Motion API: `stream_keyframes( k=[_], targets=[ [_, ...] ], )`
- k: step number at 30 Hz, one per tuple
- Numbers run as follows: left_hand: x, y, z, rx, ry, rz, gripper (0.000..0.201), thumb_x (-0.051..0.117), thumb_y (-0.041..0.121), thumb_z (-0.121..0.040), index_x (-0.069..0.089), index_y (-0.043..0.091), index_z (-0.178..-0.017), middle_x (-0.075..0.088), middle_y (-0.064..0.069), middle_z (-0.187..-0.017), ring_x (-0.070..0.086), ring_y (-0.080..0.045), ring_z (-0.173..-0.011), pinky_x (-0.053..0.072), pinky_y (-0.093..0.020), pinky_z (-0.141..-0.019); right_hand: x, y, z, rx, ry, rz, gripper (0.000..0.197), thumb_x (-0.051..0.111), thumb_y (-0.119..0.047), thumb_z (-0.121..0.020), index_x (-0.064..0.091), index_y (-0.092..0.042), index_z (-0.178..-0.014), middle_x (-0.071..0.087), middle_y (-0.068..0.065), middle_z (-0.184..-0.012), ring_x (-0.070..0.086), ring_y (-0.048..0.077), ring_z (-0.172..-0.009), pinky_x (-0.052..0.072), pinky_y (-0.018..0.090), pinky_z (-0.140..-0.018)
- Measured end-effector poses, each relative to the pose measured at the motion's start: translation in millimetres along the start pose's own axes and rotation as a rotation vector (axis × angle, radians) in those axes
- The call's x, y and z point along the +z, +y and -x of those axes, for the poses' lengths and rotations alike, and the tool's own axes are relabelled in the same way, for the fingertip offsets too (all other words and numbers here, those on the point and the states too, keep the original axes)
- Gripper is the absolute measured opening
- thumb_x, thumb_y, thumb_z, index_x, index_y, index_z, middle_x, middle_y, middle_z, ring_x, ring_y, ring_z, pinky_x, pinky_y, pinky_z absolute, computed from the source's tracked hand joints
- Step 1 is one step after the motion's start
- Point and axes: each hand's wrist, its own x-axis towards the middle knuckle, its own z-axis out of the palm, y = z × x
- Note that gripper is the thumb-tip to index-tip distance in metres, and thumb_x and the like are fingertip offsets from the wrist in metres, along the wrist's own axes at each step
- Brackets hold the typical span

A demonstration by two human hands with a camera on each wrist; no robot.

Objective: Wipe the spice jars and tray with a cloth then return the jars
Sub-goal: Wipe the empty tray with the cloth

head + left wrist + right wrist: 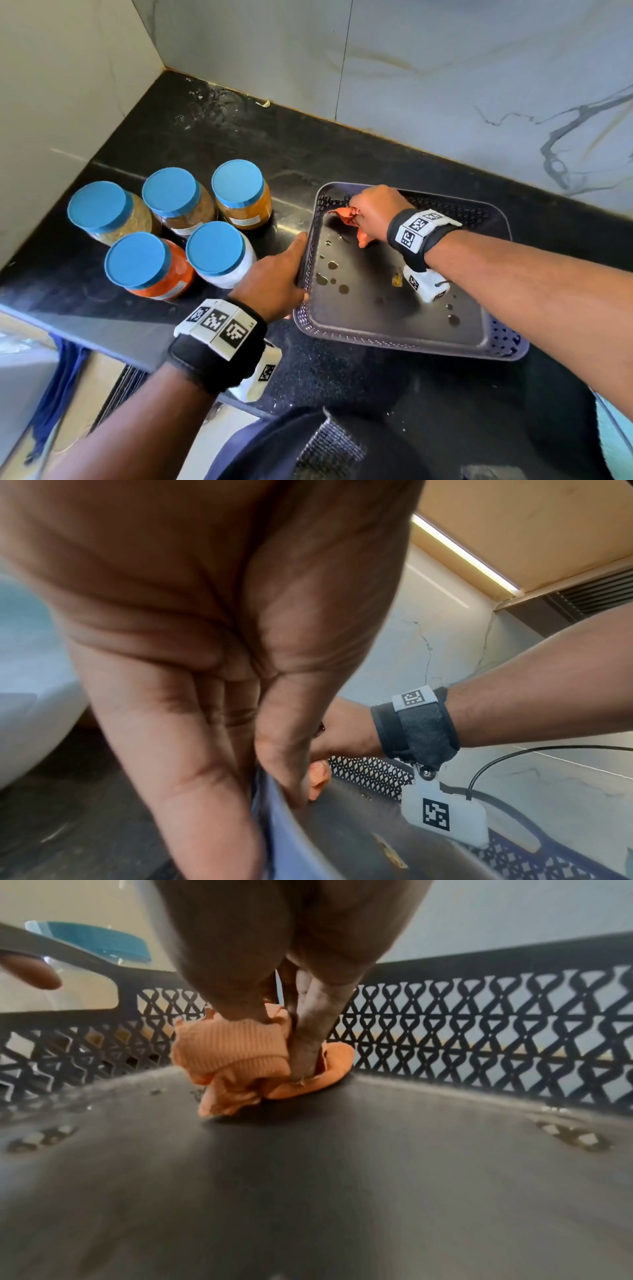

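A grey-purple tray (394, 337) with lattice walls (479, 1031) sits on the black counter, its floor spotted with wet stains. My right hand (368, 214) grips a bunched orange cloth (346, 214) (236, 1058) and presses it on the tray floor at the far left corner. My left hand (277, 277) holds the tray's left rim (274, 813), thumb inside, fingers outside. Several blue-lidded spice jars (164, 226) stand together on the counter left of the tray.
The black counter (212, 130) runs into a corner of marbled wall tiles (445, 68) behind and to the left. The counter's front edge (85, 325) lies just below the jars. A cable trails from the right wrist camera (514, 753).
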Motion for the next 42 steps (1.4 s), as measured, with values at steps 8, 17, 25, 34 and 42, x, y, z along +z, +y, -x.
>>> stream_keyframes(
  k=[8, 17, 25, 34, 42],
  targets=[
    [4, 3, 1, -0.006, 0.051, -0.011, 0.088, 0.069, 0.024, -0.092, 0.014, 0.030, -0.161, 0.070, -0.013, -0.125, 0.064, -0.034, -0.114, 0.042, -0.031, -0.085, 24, -18, 20, -0.291, -0.040, -0.027, 0.041, 0.069, -0.015, -0.082, 0.061, -0.010, -0.122, 0.046, 0.012, -0.117, 0.052, 0.027, -0.094, 0.045, 0.035, -0.078],
    [18, -1, -6, -0.040, 0.154, 0.090, 0.074, 0.066, 0.019, -0.087, 0.033, 0.037, -0.150, 0.073, -0.009, -0.111, 0.068, -0.034, -0.104, 0.053, -0.039, -0.087, 35, -76, 101, -0.559, -0.417, 0.060, 0.036, 0.045, -0.023, -0.105, 0.049, -0.016, -0.140, 0.058, 0.011, -0.131, 0.058, 0.034, -0.115, 0.048, 0.040, -0.088],
    [19, -3, -10, 0.039, 0.131, -0.068, 0.079, 0.065, 0.026, -0.090, 0.021, 0.039, -0.155, 0.074, -0.009, -0.108, 0.070, -0.034, -0.101, 0.053, -0.040, -0.085, 11, -37, 36, -0.630, -0.120, 0.336, 0.046, 0.037, -0.040, -0.101, 0.065, -0.011, -0.122, 0.059, 0.011, -0.124, 0.060, 0.033, -0.110, 0.049, 0.037, -0.089],
    [29, -1, -12, 0.004, 0.183, -0.098, 0.078, 0.068, 0.027, -0.090, 0.023, 0.029, -0.153, 0.074, -0.010, -0.107, 0.071, -0.036, -0.099, 0.052, -0.041, -0.081, 19, -40, 39, -0.377, -0.045, 0.082, 0.020, 0.061, -0.013, -0.090, 0.074, -0.014, -0.106, 0.064, 0.007, -0.110, 0.063, 0.027, -0.102, 0.041, 0.028, -0.079],
    [25, 7, -12, 0.000, 0.129, -0.141, 0.083, 0.066, 0.025, -0.092, 0.015, 0.025, -0.158, 0.072, -0.013, -0.112, 0.071, -0.035, -0.101, 0.052, -0.041, -0.084, 34, -90, 110, -0.678, -0.240, 0.215, 0.030, 0.054, -0.017, -0.102, 0.063, -0.016, -0.130, 0.054, 0.002, -0.129, 0.058, 0.023, -0.115, 0.039, 0.027, -0.071]
  ],
)
